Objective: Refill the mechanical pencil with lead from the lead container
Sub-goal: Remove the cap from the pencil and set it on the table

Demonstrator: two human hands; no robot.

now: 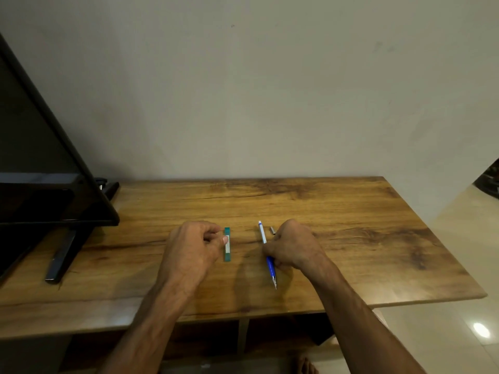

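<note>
A blue and white mechanical pencil (262, 234) lies slanted on the wooden table (351, 238), its metal tip toward me. My right hand (293, 245) is closed around its blue grip. A small silver cap (272, 229) lies on the table just beyond that hand. The teal lead container (227, 255) lies flat to the left of the pencil. My left hand (193, 245) hovers right beside it, thumb and forefinger pinched together; a thin lead may be between them, but it is too fine to tell.
A black monitor (40, 163) on a black stand (63, 255) fills the left side of the table. A plain wall runs behind the table. The table's right edge drops to a tiled floor (445, 333).
</note>
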